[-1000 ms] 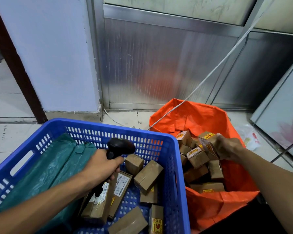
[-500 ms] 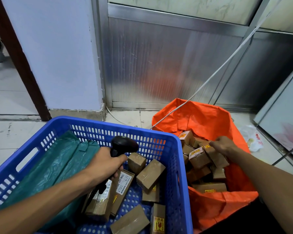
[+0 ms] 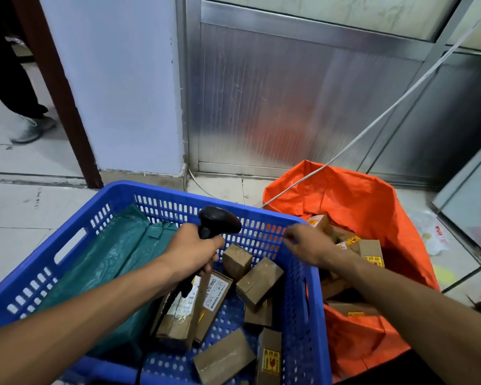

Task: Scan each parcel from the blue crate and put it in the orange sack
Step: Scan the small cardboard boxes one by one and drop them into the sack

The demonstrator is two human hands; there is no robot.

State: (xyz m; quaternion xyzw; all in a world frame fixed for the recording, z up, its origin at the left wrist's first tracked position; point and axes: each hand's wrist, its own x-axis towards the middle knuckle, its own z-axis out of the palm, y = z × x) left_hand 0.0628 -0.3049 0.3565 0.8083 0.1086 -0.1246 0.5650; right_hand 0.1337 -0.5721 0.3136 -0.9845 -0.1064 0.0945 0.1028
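Having dropped its box in the orange sack [image 3: 353,198], the empty, loose-fingered right hand [image 3: 307,244] crosses the blue crate [image 3: 306,301] rim for another cardboard parcel [image 3: 258,282], needing a label-up pick, while the left hand [image 3: 192,251] grips the barcode scanner [image 3: 217,222].

Crate [image 3: 75,240] left, sack [image 3: 353,201] right beside it; parcels [image 3: 258,282] in both; wall behind.

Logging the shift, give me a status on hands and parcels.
Left hand grips scanner. Right hand empty, over crate rim. Parcels remain. Nothing blocking.
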